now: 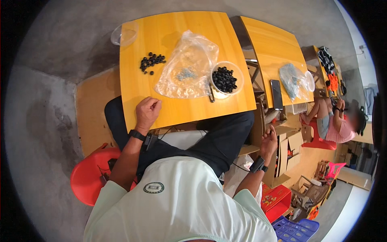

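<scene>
My left hand (148, 113) is over the near left edge of the yellow wooden table (181, 117), its fingers curled together; anything inside them is hidden. Off the table's right side, my right hand (269, 142) is raised with bent fingers close together, and I cannot make out what they hold. A loose group of small black plastic pieces (151, 60) lies beyond my left hand. In the middle, a clear plastic bag (189, 52) contains tiny grey-blue parts (185, 74). Right of the bag, a round clear tub (241, 76) holds more black pieces (224, 80). A small dark object (211, 96) lies beside the tub.
A clear lid (123, 35) overhangs the table's far left corner. Across a gap, a second table (274, 44) carries a phone (276, 94) and another bag (292, 78). Cardboard boxes (291, 149) stand right of me. A person (338, 125) sits farther right on a red stool.
</scene>
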Motion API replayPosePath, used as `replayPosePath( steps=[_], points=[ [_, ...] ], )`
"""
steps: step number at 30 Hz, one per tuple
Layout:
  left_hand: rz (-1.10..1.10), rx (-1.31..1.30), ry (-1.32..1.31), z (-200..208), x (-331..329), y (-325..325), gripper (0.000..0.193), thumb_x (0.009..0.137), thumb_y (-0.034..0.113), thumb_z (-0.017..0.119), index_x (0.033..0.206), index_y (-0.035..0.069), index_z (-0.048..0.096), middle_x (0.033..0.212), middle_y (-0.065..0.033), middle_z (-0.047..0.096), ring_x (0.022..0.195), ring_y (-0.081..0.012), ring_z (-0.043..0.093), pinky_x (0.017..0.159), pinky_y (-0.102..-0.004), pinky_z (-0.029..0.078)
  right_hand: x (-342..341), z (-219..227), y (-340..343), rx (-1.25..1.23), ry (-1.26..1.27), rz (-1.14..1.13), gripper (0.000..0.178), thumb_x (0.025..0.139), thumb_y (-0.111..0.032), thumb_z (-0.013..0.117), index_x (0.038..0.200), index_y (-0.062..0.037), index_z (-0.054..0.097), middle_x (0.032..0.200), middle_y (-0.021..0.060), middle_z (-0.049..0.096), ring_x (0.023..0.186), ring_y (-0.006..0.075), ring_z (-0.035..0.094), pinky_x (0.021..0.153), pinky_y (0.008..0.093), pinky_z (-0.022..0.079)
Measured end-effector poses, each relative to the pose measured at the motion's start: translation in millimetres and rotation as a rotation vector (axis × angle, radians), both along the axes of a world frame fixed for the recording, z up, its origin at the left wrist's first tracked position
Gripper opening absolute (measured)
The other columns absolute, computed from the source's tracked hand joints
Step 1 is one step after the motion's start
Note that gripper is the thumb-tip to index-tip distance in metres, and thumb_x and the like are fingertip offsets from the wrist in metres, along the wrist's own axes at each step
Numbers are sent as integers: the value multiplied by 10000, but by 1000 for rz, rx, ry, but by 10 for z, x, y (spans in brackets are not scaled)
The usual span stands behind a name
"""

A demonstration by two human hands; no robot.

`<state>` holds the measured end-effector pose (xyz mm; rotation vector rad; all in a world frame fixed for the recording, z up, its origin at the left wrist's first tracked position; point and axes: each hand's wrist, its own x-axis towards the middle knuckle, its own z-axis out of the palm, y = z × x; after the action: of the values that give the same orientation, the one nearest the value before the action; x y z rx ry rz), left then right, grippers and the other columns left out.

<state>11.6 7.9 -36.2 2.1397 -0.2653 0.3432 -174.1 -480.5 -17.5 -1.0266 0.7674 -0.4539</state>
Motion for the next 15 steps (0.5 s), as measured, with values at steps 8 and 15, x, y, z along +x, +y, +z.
replayPosePath(
  steps=[8, 15],
  points=[
    [4, 17, 31, 15, -22, 58, 137, 822, 68, 714, 725, 21, 630, 649, -93, 586, 567, -227, 583, 523, -335, 443, -132, -528, -447, -13, 300, -38, 310, 1002, -216, 497, 1249, -46, 575, 989, 49, 665, 800, 156, 628, 677, 312, 507],
    [29, 18, 42, 13, -14, 108, 117, 833, 84, 711, 754, 18, 655, 671, -90, 617, 579, -198, 595, 539, -312, 460, -16, -446, -140, -5, 383, -28, 355, 979, -274, 569, 1240, -35, 598, 1165, 68, 654, 1003, 182, 623, 820, 333, 504]
  ],
)
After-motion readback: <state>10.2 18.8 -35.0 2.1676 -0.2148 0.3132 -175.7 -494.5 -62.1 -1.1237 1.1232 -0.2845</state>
